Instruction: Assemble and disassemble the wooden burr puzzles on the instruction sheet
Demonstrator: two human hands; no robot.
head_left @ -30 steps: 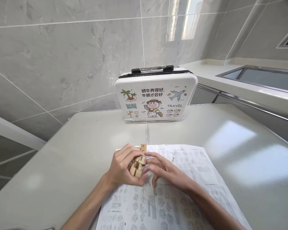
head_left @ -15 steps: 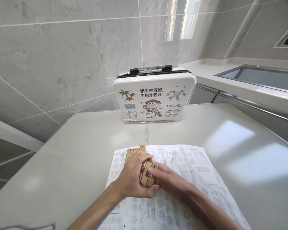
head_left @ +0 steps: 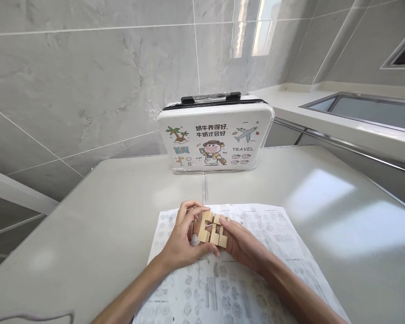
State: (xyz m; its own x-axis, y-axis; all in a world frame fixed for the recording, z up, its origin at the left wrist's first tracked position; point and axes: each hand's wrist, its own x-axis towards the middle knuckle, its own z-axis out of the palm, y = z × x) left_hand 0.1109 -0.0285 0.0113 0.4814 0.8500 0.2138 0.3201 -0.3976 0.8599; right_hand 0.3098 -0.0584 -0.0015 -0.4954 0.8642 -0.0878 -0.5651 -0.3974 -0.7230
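Low over the printed sheet, both hands grip parts of a wooden burr puzzle. My left hand is closed around a notched wooden block, with thumb below and fingers over the top. In my right hand is a cluster of interlocked wooden puzzle pieces, one bearing a dark printed mark, with the thumb pressed on top. The block and the cluster lie side by side, almost touching; a gap shows between their notches. More wood shows behind the left fingers, mostly hidden.
A white carry case with cartoon prints and a black handle stands at the back of the pale table, against a grey tiled wall. To the right runs a counter with an inset sink.
The left hand has drawn away from the cluster and turned, so a notched block now shows in it. The cluster in the right hand has tilted and shifted slightly up and right.
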